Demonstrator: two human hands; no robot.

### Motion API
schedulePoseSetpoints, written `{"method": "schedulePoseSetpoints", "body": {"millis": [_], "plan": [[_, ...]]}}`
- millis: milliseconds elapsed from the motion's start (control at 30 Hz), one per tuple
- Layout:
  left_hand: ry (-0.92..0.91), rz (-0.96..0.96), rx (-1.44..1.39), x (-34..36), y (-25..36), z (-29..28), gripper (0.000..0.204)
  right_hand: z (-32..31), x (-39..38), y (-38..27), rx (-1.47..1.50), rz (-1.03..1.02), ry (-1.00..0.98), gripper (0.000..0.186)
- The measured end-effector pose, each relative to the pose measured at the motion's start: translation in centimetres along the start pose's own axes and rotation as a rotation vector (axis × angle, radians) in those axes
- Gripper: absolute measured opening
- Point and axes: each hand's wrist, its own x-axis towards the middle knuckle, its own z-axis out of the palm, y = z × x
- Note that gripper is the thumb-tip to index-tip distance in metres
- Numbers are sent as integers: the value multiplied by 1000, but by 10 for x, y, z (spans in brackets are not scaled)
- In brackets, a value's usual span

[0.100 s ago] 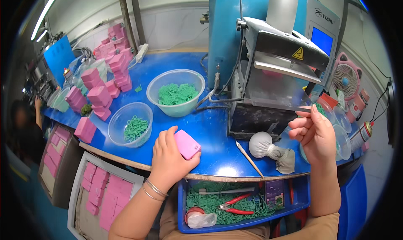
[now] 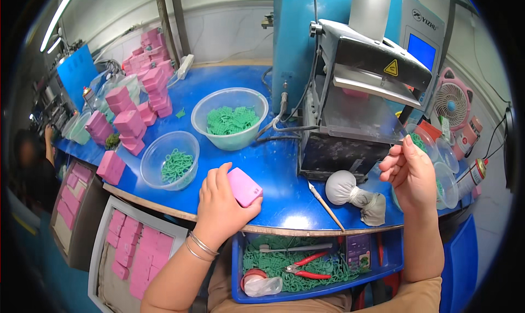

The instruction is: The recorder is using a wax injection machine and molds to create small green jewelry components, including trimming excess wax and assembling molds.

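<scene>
Our left hand [image 2: 221, 210] grasped a marked pink block [image 2: 244, 187]; our right hand [image 2: 414, 176] curled half-closed, hold unclear, by the press [image 2: 333, 154], which bore a yellow warning label [image 2: 391, 68].

My left forearm [image 2: 183, 269] aslant at near left, my left hand [image 2: 220, 209] curved in a grip, my right forearm [image 2: 423, 242] upright, my right hand [image 2: 414, 176] raised, fingers [image 2: 389, 163] curled inward.

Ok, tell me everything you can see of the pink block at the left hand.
The pink block is matte, perhaps rubber, with rounded corners and small dark marks near its right corner. It sits skewed at the front of the blue table, the left hand around its left side, thumb at its near corner. Its underside is hidden.
</scene>
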Motion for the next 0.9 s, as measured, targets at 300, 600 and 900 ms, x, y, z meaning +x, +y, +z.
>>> {"method": "schedulePoseSetpoints", "body": {"millis": [300, 600, 900], "plan": [[42, 60, -504, -52, 21, -21, 88, -13, 1, 27, 57, -53, -30, 34], [229, 911, -117, -135, -19, -86, 19, -37, 14, 28, 58, 14, 57, 24], [431, -174, 607, -198, -172, -187, 81, -102, 39, 42, -6, -10, -185, 24]]}}
